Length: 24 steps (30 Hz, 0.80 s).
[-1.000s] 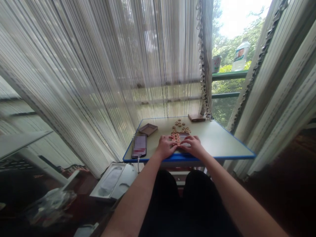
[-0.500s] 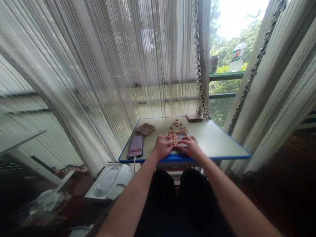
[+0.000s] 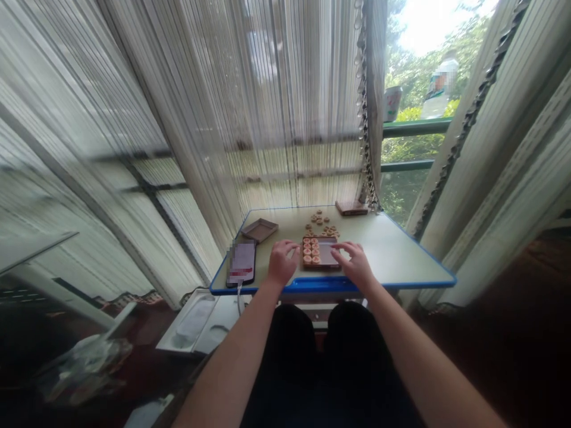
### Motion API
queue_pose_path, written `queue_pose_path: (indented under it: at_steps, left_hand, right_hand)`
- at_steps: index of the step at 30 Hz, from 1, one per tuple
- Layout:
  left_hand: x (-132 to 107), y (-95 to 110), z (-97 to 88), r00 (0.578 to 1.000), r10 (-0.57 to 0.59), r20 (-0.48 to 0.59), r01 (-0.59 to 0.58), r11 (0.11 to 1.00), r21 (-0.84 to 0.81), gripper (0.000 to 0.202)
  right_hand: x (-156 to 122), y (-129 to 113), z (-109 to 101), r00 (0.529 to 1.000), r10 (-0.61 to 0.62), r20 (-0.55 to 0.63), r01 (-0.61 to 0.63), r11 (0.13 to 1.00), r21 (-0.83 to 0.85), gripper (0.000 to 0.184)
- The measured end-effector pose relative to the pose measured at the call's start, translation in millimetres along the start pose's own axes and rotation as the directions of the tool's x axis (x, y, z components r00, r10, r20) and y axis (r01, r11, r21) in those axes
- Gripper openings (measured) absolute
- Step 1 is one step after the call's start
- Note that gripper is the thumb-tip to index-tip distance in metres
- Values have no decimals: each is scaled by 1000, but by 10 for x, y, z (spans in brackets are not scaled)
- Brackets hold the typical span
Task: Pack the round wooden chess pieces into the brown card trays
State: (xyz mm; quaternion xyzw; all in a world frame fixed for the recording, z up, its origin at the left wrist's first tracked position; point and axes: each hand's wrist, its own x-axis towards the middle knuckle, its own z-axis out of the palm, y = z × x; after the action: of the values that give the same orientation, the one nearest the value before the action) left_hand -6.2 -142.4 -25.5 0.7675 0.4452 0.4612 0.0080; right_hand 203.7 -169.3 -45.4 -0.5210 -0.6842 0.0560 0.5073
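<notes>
1. Box (image 3: pixel 327 254) lies on table (image 3: pixel 401 255), near its 6 o'clock edge; discs (image 3: pixel 316 259) sit in two columns in its 9 o'clock half.
2. My judgement: keep discs flat, square columns with light fingertips, avoid jogging box.
3. Left hand (image 3: pixel 282 261), box's 9 o'clock: fingers bent, apart from box, grasping nothing visible.
4. Right hand (image 3: pixel 355 261), 3 o'clock: thumb and forefinger parted, nothing held; contact unclear.

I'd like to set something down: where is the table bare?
Widest: tabletop from the right hand to the right edge. Smaller: between the empty tray and loose discs. Crowded: around the tray holding discs, beside the left hand.
</notes>
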Motion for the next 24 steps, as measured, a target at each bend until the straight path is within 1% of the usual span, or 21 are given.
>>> queue_pose_path:
  at_steps: [2, 5, 7, 9, 11, 12, 15, 17, 19, 21, 24]
  left_hand:
    - [134, -25, 41, 999, -53, 11, 53, 997, -51, 17]
    - [447, -69, 166, 992, -111, 58, 117, 986, -120, 19]
    - [694, -119, 288, 984, -149, 92, 161, 976, -143, 21]
    - [924, -199, 427, 975, -184, 125, 201, 968, -147, 22]
    - [1096, -308, 564, 967, -199, 160, 222, 965, -139, 22]
    - [1153, -370, 626, 964, -195, 182, 221, 966, -131, 22]
    - [1209, -557, 780, 949, -169, 265, 201, 974, -100, 23]
    - [1190, -657, 855, 930, -195, 311, 230, 970, -81, 23]
    - [1169, -727, 909, 902, -158, 401, 210, 974, -88, 21]
    - [1165, -771, 944, 896, -143, 420, 202, 974, -101, 19]
    - [1185, -819, 973, 904, -158, 398, 221, 968, -117, 17]
  right_hand:
    - [116, 33, -30, 999, 45, 24, -47, 996, 79, 27]
    - [429, 94, -29, 993, 29, 112, -40, 994, 102, 25]
    - [692, 168, 25, 989, 26, 147, -35, 998, 59, 24]
    - [945, 291, 121, 991, 33, 126, -30, 999, -26, 25]
    - [1146, 459, 231, 989, 49, 137, -32, 992, -124, 29]
    - [1220, 553, 280, 984, 57, 171, -29, 987, -159, 31]
    - [1347, 830, 366, 939, 31, 344, 37, 981, -188, 32]
    - [1383, 975, 381, 901, 12, 433, 91, 972, -216, 33]
    - [1414, 1075, 395, 881, -2, 474, 135, 960, -246, 37]
    - [1466, 1139, 440, 872, -14, 489, 157, 955, -253, 44]
    - [1618, 1193, 585, 869, -9, 494, 144, 961, -235, 49]
